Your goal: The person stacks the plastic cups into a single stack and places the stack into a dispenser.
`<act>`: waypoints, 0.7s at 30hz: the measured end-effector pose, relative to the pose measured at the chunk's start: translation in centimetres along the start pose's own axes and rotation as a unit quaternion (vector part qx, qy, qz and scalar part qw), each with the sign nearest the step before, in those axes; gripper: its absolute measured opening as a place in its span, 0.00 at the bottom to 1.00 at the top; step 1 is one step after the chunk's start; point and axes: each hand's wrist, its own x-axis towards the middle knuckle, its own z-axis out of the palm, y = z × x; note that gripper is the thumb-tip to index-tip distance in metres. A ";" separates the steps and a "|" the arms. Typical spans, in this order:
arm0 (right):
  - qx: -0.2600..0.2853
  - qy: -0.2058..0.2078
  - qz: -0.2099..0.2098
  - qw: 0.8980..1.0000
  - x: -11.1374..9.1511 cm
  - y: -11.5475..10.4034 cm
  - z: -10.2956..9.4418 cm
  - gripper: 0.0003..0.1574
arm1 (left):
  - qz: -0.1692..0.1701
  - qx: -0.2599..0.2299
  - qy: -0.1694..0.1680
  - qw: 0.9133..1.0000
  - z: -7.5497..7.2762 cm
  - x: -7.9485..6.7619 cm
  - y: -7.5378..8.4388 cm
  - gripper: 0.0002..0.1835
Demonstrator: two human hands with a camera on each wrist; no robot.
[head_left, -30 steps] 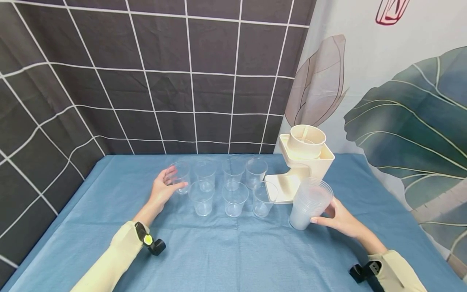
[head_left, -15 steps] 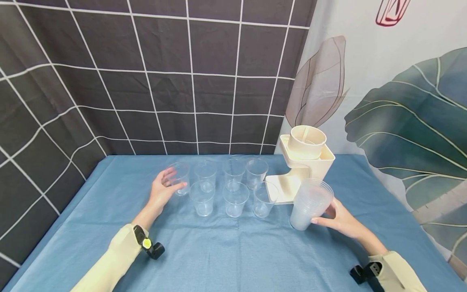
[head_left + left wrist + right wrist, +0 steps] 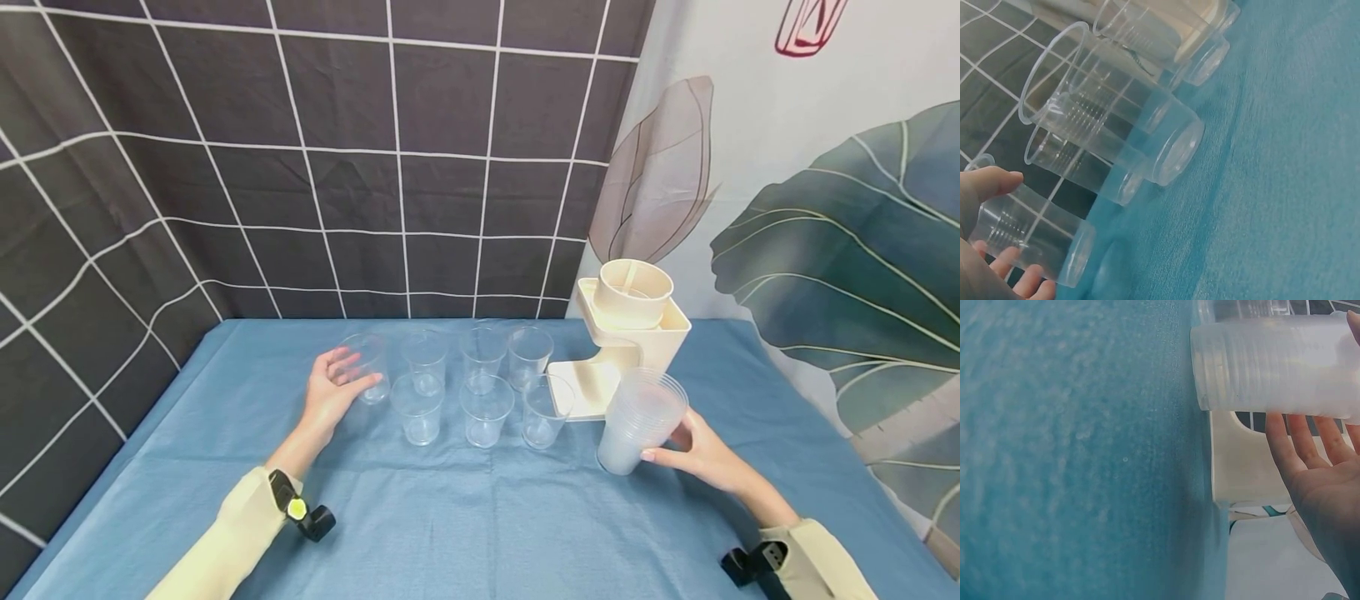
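My left hand [image 3: 332, 389] holds a clear plastic cup [image 3: 367, 375] at the left end of a group of upright cups. In the left wrist view the thumb lies on one side of that cup [image 3: 1038, 228] and the fingers on the other. Several more clear cups [image 3: 483, 408] stand in two rows to its right. On the right, my right hand [image 3: 701, 454] grips a frosted-looking stack of nested plastic cups [image 3: 637, 425] from its right side. The stack [image 3: 1272, 369] has its base at the cloth, and the fingers curve along its wall.
A cream-coloured holder [image 3: 633, 333] with a round opening on top stands behind the stack. Blue cloth [image 3: 480, 517] covers the table. A dark gridded curtain [image 3: 337, 167] hangs behind and to the left, a leaf-patterned one [image 3: 817, 250] at the right.
My left hand and the cup in it have shifted slightly left, widening the gap to the neighbouring cups. The right hand and the stack stay where they were.
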 end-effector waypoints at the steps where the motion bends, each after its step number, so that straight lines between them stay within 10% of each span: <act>1: -0.001 0.001 0.000 1.000 0.0 0.0 0.0 0.49 | -0.001 0.000 0.002 1.000 0.0 -0.1 0.1 0.43; 21: 0.005 -0.001 -0.004 1.000 -0.1 0.1 0.0 0.49 | 0.013 -0.014 0.061 0.998 1.0 -1.5 1.9 0.40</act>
